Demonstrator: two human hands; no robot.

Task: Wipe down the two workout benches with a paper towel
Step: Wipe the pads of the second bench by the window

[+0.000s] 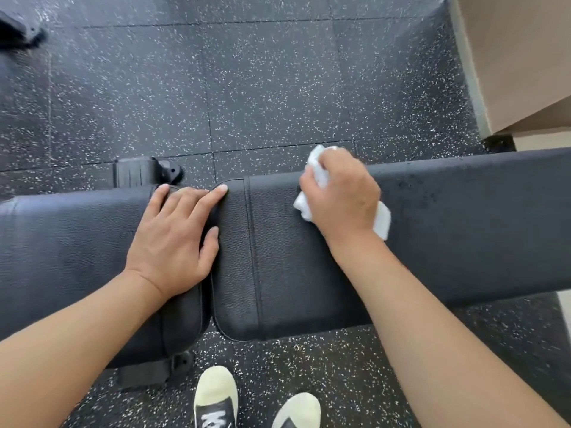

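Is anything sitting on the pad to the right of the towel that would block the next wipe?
Nothing visible does. The right hand holds the paper towel on the long bench pad, which runs bare toward the right edge of the picture. The left hand rests flat on the other pad, behind the stroke.

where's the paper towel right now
In the right hand, pressed on the long bench pad, right of the left hand.
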